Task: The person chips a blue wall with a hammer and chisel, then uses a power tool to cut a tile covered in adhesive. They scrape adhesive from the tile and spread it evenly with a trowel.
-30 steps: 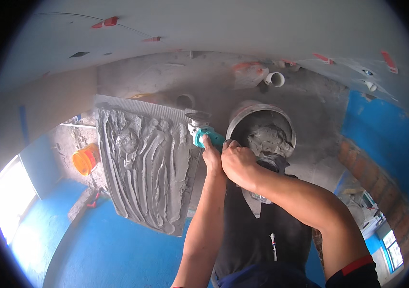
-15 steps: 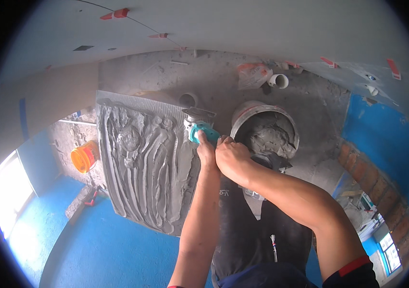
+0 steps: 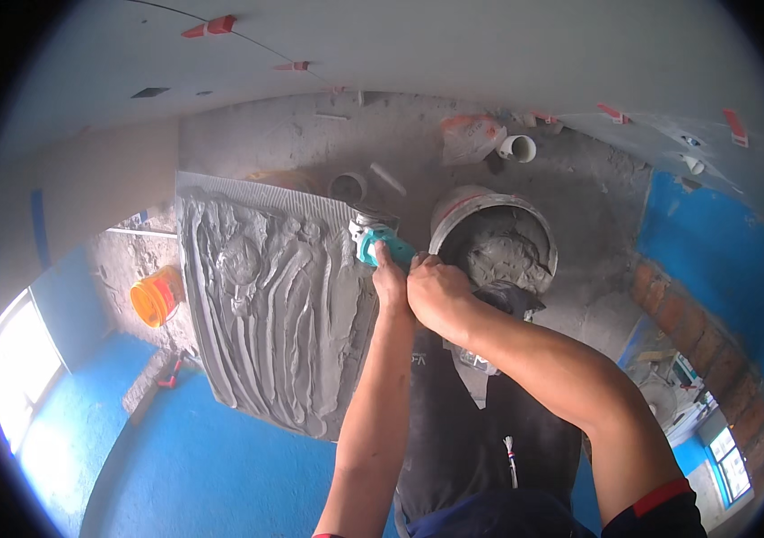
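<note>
A teal angle grinder (image 3: 382,247) with a pale metal head is held out in front of me. My left hand (image 3: 389,278) is closed around its body, thumb along the top. My right hand (image 3: 438,289) grips its rear end. The grinder's head meets the right edge of a large tile (image 3: 261,318), whose upper face is coated with ridged grey mortar. The disc itself is hard to make out. Right of my hands stands a white bucket (image 3: 442,224) holding grey mortar (image 3: 507,251).
Beyond the grinder, a pale strip (image 3: 388,177) and a round pipe opening (image 3: 347,187) are on the floor. A white pipe (image 3: 518,149) and a plastic bag (image 3: 471,139) sit farther back. An orange bucket (image 3: 155,299) stands left. Red wedges (image 3: 209,27) line the tiled wall.
The grinder and both hands have shifted slightly toward me along the tile's edge. A pale strip now shows on the floor beyond the grinder. Both hands keep their grip.
</note>
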`<action>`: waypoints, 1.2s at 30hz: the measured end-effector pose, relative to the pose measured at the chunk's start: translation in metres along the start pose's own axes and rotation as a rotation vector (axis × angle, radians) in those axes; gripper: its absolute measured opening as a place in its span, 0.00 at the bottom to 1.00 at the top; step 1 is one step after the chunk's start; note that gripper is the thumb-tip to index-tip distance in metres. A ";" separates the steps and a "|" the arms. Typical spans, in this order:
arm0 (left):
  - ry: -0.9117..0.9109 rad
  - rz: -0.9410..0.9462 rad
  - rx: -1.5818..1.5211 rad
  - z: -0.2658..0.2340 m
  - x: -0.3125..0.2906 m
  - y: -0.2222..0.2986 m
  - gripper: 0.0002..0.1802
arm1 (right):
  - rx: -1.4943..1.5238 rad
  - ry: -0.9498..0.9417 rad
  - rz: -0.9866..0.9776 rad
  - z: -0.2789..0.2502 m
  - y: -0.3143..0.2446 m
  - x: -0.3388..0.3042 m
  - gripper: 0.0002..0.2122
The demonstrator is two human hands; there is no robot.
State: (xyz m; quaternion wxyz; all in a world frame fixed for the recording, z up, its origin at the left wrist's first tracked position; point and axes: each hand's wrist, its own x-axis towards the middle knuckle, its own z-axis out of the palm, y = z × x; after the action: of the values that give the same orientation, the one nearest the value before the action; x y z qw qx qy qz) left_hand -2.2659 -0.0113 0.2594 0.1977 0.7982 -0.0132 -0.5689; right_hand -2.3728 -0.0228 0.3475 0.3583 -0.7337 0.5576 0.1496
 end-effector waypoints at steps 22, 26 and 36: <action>-0.002 0.048 -0.130 0.005 -0.078 0.018 0.40 | -0.034 0.179 0.029 -0.016 0.003 -0.039 0.15; -0.019 0.060 -0.072 0.008 -0.049 0.017 0.43 | 0.033 0.150 0.039 -0.007 0.009 -0.020 0.15; -0.015 0.024 -0.076 0.007 -0.029 0.022 0.43 | 0.114 0.018 0.060 0.007 0.005 0.005 0.21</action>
State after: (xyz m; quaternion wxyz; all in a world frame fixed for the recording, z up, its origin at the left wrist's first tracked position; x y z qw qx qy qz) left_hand -2.2784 -0.0260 0.2912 0.2347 0.7856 -0.0024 -0.5725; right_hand -2.3744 -0.0222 0.3381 0.3898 -0.6964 0.5901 0.1220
